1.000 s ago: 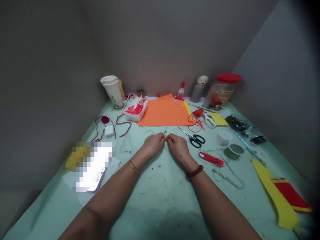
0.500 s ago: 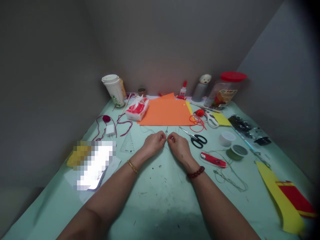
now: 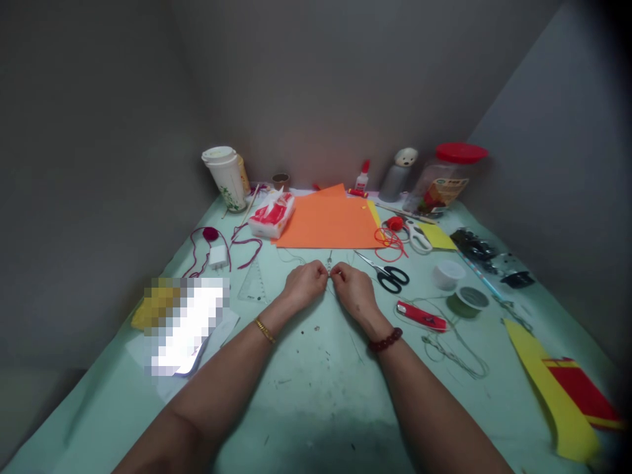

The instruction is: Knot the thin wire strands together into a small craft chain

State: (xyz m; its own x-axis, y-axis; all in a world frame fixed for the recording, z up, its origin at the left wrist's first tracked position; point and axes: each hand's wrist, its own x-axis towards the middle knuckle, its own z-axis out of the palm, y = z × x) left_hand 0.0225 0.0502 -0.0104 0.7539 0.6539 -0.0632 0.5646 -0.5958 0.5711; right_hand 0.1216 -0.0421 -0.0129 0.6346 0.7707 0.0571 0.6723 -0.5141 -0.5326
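As far as my remote feed shows, the small cord piece (image 3: 329, 264) is btwn my two hands, about midway from L to R edge of the counter (image 3: 306, 408), short of the orange paper (image 3: 326, 224) at the far edge. L hand (image 3: 306, 287) & R hand (image 3: 353, 288) are both closed to a fingertip pinch, nearly touching; each grip prob. has a strand, but fingers hide exactly what's held, so can't tell for sure.

Progress, my judgement: part done. A short bit beyond the fingertips looks knotted or braided, w/ a thin tip pointing to the far edge. Fine strands (image 3: 296, 257) trail past the L hand, so I'd say tying & tidying remain; how much, can't tell at this res.

Scissors (image 3: 383, 270) lie unheld, slightly open, just beyond the R hand, so any trimming is prob. for later. Toward the R edge: red tool, poss. a lighter (image 3: 422, 316), green spool (image 3: 468, 301) & a loose thread tangle (image 3: 459, 359), none in hand.
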